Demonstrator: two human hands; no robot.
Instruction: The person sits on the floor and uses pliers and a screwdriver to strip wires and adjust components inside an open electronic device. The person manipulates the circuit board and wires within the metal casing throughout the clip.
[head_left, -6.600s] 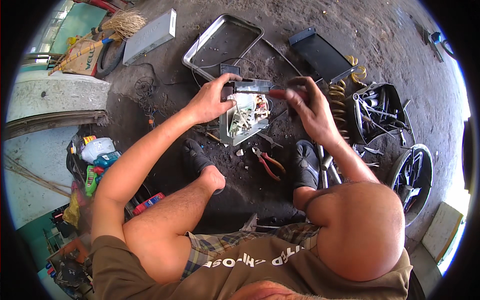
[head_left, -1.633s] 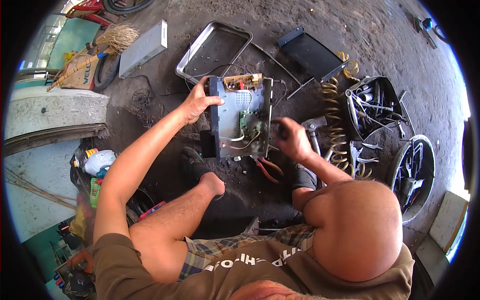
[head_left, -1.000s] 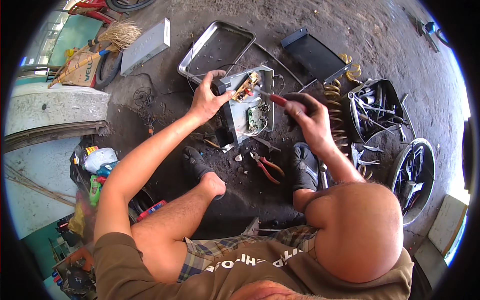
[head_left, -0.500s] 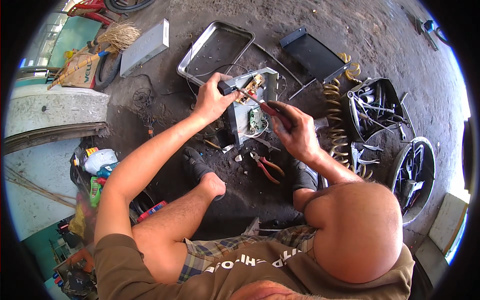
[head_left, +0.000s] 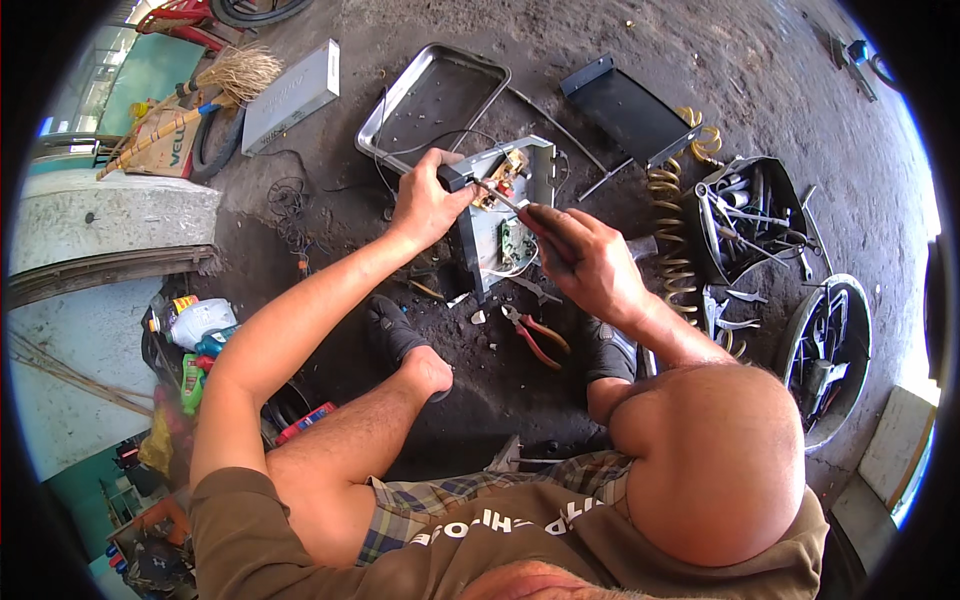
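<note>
My left hand (head_left: 428,205) grips the upper left corner of an opened metal device casing (head_left: 466,245), its fingers wrapped round the dark front edge. Inside the casing sit a tan circuit board (head_left: 512,168) with a red part and a smaller green board (head_left: 516,240) with white wires. My right hand (head_left: 592,258) is closed around the handle of a screwdriver (head_left: 504,200). The screwdriver's shaft points up and left, and its tip meets the casing beside my left fingertips. Exactly what the tip touches is too small to tell.
Red-handled pliers (head_left: 535,335) lie on the dirty ground between my feet. Beyond the casing are a metal tray frame (head_left: 432,50) and a black cover panel (head_left: 625,110). To the right are a coiled yellow hose (head_left: 667,240), a tool bin (head_left: 715,255) and a round tub (head_left: 855,370).
My right hand has turned over the screwdriver handle, its knuckles now rolled further up and covering more of the handle. The left hand and casing have barely moved.
</note>
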